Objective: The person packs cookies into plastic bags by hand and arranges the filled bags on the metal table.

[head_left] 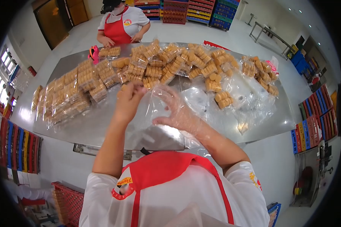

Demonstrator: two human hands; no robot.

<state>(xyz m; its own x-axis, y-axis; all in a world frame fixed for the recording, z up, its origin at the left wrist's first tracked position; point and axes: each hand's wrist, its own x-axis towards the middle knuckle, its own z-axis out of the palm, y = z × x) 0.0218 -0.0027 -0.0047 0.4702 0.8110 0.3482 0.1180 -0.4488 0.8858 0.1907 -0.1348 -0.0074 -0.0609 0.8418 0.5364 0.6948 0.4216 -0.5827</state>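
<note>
My left hand (129,99) is bare, raised over the steel table (144,134), with its fingertips pinched at the edge of a clear plastic bag (152,106). My right hand (173,109) wears a clear plastic glove; its thumb and fingers are spread apart beside the bag. Just beyond both hands lies a heap of clear packs of round tan biscuits (153,70). Stacked packs (70,94) stand on the left of the table. Flat clear bags (248,96) lie on the right, beside loose-looking biscuit packs (223,99).
Across the table stands a co-worker (121,26) in a red apron, hands at the far edge. A pink object (94,54) sits near them. Coloured crates (21,145) are stacked at left, with more crates (318,117) at right and behind.
</note>
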